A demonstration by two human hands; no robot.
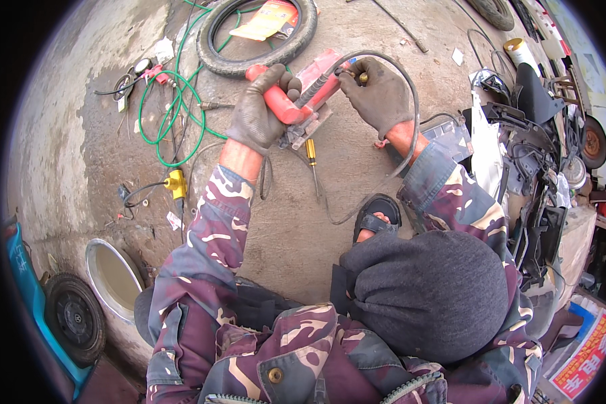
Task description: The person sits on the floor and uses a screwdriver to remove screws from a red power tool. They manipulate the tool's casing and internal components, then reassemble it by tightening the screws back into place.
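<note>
My left hand, in a dark grey work glove, is wrapped round the red handle of a corded power tool. The tool is held off the ground, and its exact kind does not show. A grey metal part sits at its lower side. From the tool a black cable arches over my right hand. That hand, gloved too, is closed at the far right end of the red body; a small brass-coloured piece shows at its fingers, but what they grip is unclear. Below the tool lies a screwdriver with a yellow handle.
A tyre with an orange packet lies ahead. Green hose and a yellow connector are on the left, with a white basin and a wheel nearer. Dark vehicle parts pile up on the right.
</note>
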